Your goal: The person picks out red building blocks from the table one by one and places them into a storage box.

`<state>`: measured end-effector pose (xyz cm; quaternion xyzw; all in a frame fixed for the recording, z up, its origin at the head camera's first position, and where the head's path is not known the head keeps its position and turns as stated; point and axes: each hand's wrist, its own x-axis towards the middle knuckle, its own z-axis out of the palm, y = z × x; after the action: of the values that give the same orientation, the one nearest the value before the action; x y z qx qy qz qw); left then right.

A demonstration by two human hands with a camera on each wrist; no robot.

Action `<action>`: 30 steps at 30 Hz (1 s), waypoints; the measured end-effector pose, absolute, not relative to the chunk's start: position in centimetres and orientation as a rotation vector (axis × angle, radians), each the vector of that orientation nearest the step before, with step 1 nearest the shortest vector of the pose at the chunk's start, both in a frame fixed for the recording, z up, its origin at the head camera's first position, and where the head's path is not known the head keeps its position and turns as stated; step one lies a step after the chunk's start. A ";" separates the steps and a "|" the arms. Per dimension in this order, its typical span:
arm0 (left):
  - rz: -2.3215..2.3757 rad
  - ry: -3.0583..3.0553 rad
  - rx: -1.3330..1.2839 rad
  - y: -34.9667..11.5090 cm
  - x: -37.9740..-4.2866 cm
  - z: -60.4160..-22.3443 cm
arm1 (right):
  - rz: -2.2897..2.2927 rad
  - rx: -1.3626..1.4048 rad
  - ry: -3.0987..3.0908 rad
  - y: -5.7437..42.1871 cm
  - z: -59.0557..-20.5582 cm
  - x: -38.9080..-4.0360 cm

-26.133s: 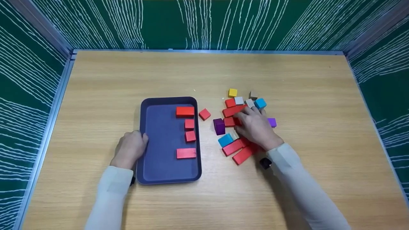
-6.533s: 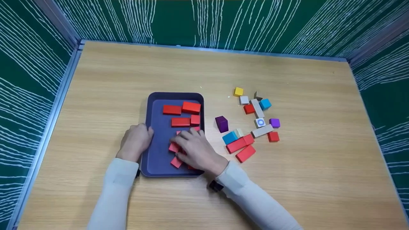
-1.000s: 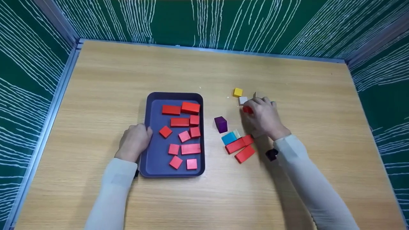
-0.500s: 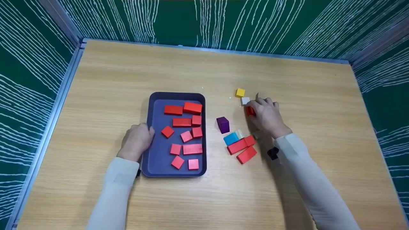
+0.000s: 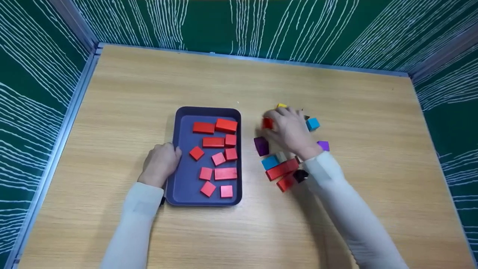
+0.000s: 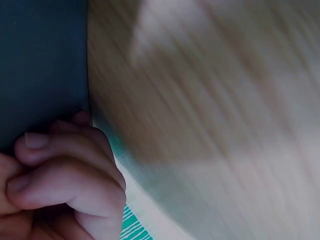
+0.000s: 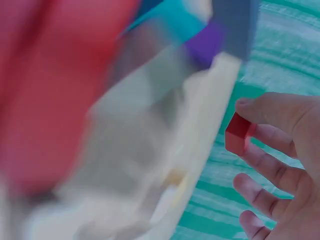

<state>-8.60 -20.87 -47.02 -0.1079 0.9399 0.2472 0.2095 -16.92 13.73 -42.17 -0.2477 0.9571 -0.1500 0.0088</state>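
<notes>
My right hand [image 5: 291, 129] pinches a small red cube [image 5: 267, 123] between thumb and fingers, above the table right of the tray. The right wrist view shows the same cube [image 7: 238, 134] at the tips of the thumb and first fingers, the other fingers spread. At the left, my left hand [image 5: 160, 164] grips the left rim of a dark blue tray [image 5: 175, 186]; its curled fingers [image 6: 70, 165] show against the tray's wall in the left wrist view. Red blocks, both long bricks [image 5: 225, 173] and cubes [image 5: 196, 153], lie inside the tray, mostly towards its right side.
Near the right hand lie a dark purple block [image 5: 261, 146], a blue block [image 5: 270, 162], two red bricks [image 5: 278, 171], another blue block [image 5: 313, 124] and a violet cube [image 5: 323, 145]. A yellow cube [image 5: 282, 105] is partly covered by the hand, which hides other blocks. Green patterned walls [image 5: 209, 26] border the table.
My right hand has lifted the red cube from among the blocks and moved it left towards the tray. My left hand stays on the rim. Compared with earlier, the tray holds more red blocks.
</notes>
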 end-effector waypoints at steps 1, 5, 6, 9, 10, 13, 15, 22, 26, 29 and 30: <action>0.690 2.615 -0.306 -20.9 -8.6 -47.0 | -0.469 -0.794 2.986 12.6 -41.9 -16.9; 0.686 2.617 -0.314 -21.0 -8.6 -47.1 | -0.511 -0.952 2.953 8.3 -41.4 -16.6; 0.685 2.617 -0.317 -21.0 -8.6 -47.2 | -0.519 -0.980 2.938 7.3 -41.3 -16.5; 0.678 2.620 -0.313 -20.9 -8.6 -47.2 | -0.541 -1.080 2.900 4.6 -41.3 -16.2; 0.680 2.623 -0.314 -21.0 -8.6 -47.2 | -0.544 -1.103 2.889 3.7 -41.3 -16.1; 0.691 2.628 -0.313 -21.0 -8.6 -47.2 | -0.538 -1.162 2.867 1.5 -41.4 -15.8; 0.699 2.634 -0.306 -21.0 -8.6 -47.2 | -0.528 -1.185 2.852 0.3 -41.5 -15.6; 0.712 2.655 -0.280 -20.9 -8.6 -47.3 | -0.438 -1.175 2.777 -2.7 -42.3 -15.3; 0.712 2.654 -0.288 -20.7 -8.7 -47.2 | -0.372 -1.164 2.715 -3.9 -43.2 -15.4; 0.707 2.655 -0.298 -20.7 -8.7 -47.2 | -0.319 -1.154 2.677 -4.7 -43.8 -15.5; 0.709 2.652 -0.300 -20.7 -8.7 -47.2 | -0.303 -1.150 2.670 -4.9 -44.1 -15.5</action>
<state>-8.70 -20.71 -47.18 -0.1067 0.9431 0.2522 0.1887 -15.53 -4.86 -44.06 -0.3910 0.9081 -0.1030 0.1092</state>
